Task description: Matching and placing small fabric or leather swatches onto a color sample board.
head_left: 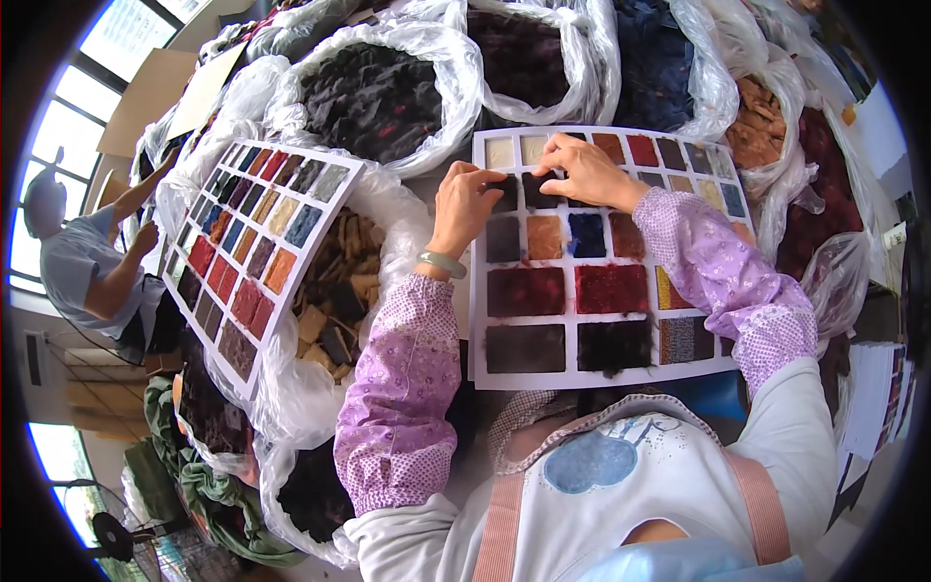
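Note:
A white sample board (475, 291) with rows of fuzzy fibre swatches lies before me. My left hand (464, 206) reaches over its left edge, thumb and fingertips pinched at a dark swatch (504, 196) in the second row. My right hand (593, 177) rests over the upper part of the board, thumb and finger drawn together at a neighbouring dark swatch (539, 194). Whatever sits between the fingertips of either hand is too small to tell. Lower down are dark red swatches (611, 289) and a loose-edged black one (615, 346). Purple patterned sleeves cover both forearms.
A second swatch board (351, 177) leans at left over a bag of brown and tan pieces (335, 262). Plastic-lined bags of black (373, 97), navy (655, 68) and orange-brown fibre (758, 124) surround the board. Another person (92, 247) works at far left, near a fan (112, 533).

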The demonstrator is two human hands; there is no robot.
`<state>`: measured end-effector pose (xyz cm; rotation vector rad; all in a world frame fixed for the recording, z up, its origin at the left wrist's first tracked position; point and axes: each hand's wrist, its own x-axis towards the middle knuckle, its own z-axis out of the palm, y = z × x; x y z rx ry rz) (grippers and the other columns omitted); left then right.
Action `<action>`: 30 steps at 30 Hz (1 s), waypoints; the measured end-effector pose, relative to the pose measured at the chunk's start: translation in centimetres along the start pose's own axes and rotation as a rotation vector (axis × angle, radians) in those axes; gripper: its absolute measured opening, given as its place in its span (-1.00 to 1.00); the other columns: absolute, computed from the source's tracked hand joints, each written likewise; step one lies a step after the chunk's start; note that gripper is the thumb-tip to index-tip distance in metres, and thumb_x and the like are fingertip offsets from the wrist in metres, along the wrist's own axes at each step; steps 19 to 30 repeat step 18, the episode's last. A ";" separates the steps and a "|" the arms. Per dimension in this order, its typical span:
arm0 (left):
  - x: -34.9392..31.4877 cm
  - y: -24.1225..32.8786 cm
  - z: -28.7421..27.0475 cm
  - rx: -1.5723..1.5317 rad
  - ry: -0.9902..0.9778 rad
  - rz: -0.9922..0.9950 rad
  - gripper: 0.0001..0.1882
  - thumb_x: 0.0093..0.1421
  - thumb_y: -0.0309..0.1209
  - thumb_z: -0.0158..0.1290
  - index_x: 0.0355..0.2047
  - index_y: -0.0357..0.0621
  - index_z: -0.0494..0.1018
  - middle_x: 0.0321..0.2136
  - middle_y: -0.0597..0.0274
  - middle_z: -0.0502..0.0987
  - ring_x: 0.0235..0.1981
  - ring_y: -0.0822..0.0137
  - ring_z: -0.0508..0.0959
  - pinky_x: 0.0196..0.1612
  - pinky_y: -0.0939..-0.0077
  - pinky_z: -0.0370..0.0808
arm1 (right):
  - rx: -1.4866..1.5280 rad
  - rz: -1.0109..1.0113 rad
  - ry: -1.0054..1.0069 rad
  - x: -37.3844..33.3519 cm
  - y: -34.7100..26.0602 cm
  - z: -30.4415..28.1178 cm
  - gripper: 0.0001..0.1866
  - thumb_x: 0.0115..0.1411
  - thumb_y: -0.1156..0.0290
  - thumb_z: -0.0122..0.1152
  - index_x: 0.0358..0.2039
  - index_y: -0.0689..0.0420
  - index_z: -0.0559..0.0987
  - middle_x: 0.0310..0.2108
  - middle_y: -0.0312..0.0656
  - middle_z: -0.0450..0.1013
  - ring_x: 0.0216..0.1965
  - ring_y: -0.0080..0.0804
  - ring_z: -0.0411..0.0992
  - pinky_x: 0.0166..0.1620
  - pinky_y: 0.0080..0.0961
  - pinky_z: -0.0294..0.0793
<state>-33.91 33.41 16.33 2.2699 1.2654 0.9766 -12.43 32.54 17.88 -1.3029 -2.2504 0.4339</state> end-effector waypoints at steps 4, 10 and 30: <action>-0.6 -0.9 -0.3 0.182 -0.102 0.220 -0.74 -0.15 -0.54 0.03 -0.39 -0.02 0.55 -0.45 0.24 0.45 -0.34 0.23 0.42 -0.32 0.39 0.42 | -0.094 -0.072 0.004 0.1 -0.5 0.5 -0.83 -0.15 0.35 0.25 -0.49 0.09 0.55 -0.38 -0.24 0.35 -0.23 -0.30 0.36 -0.17 -0.41 0.35; -0.9 -0.2 0.2 0.313 -0.054 0.233 -0.72 -0.04 -0.53 -0.03 -0.28 0.00 0.50 -0.39 0.28 0.46 -0.34 0.23 0.40 -0.30 0.46 0.41 | -0.317 -0.096 -0.068 0.7 -1.2 -0.6 -0.91 -0.09 0.35 0.19 -0.53 0.04 0.55 -0.41 -0.26 0.36 -0.27 -0.32 0.39 -0.29 -0.35 0.42; -8.0 2.0 -11.6 0.194 -0.162 0.018 -0.70 -0.07 -0.46 0.06 -0.25 -0.02 0.49 -0.22 0.13 0.47 -0.20 0.19 0.47 -0.14 0.39 0.40 | -0.221 0.139 0.051 7.2 0.5 -2.9 -0.81 -0.11 0.27 0.12 -0.55 0.12 0.57 -0.53 -0.10 0.48 -0.43 -0.19 0.47 -0.33 -0.27 0.44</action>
